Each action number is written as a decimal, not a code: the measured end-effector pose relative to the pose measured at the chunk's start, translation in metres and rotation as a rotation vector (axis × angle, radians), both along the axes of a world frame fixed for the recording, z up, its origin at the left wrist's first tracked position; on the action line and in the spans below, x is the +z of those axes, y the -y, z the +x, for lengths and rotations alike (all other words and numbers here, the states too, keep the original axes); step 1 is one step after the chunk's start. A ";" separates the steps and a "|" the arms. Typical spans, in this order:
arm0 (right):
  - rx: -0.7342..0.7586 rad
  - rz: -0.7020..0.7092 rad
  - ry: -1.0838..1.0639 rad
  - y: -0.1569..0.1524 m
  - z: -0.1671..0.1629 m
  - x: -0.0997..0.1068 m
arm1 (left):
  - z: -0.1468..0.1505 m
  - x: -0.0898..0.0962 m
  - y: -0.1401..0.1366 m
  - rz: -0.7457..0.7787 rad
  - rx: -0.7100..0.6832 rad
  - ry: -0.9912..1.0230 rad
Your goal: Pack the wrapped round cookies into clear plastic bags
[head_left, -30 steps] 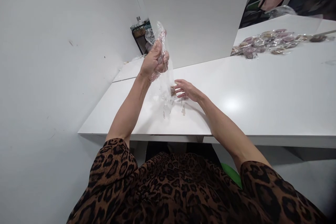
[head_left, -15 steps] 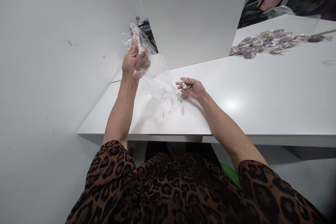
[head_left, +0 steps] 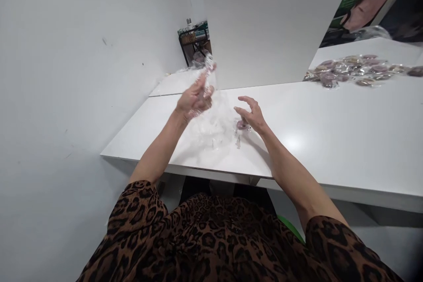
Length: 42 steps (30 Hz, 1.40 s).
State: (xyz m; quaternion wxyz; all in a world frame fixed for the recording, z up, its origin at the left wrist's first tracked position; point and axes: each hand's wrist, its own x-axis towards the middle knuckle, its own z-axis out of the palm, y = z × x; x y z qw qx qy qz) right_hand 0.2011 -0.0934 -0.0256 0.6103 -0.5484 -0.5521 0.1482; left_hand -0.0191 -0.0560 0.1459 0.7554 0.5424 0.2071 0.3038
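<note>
My left hand (head_left: 198, 99) is closed on a clear plastic bag (head_left: 214, 125), whose crumpled top sticks up past the fingers. The bag's lower part hangs to the right and reaches the white table (head_left: 330, 141). My right hand (head_left: 253, 114) is held above the table with its fingers spread and curved, nothing visible between them. Just under it lies a small pinkish piece in clear wrapping (head_left: 243, 125). Whether the fingers touch this piece is hard to tell. The bag is see-through and blurred, so its contents are unclear.
A pile of individually wrapped pink and brown pieces (head_left: 357, 70) lies at the back right. A white upright panel (head_left: 271, 26) stands along the table's back edge. A dark rack (head_left: 194, 37) shows beyond it, and a wall (head_left: 66, 97) borders the left side.
My left hand has moved right and slightly down with the bag. My right hand has spread its fingers, and the brownish wrapped piece it held no longer shows in it. The camera view has shifted.
</note>
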 end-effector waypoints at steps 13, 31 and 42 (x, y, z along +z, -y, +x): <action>0.520 -0.077 -0.490 0.022 -0.039 0.017 | -0.027 -0.088 0.012 0.359 0.039 -0.416; 0.226 -0.193 -0.573 0.025 -0.021 0.030 | -0.080 -0.041 -0.197 0.016 1.060 -0.151; 0.163 -0.246 -0.544 0.024 -0.010 0.023 | -0.063 -0.094 -0.249 -0.041 0.973 -0.356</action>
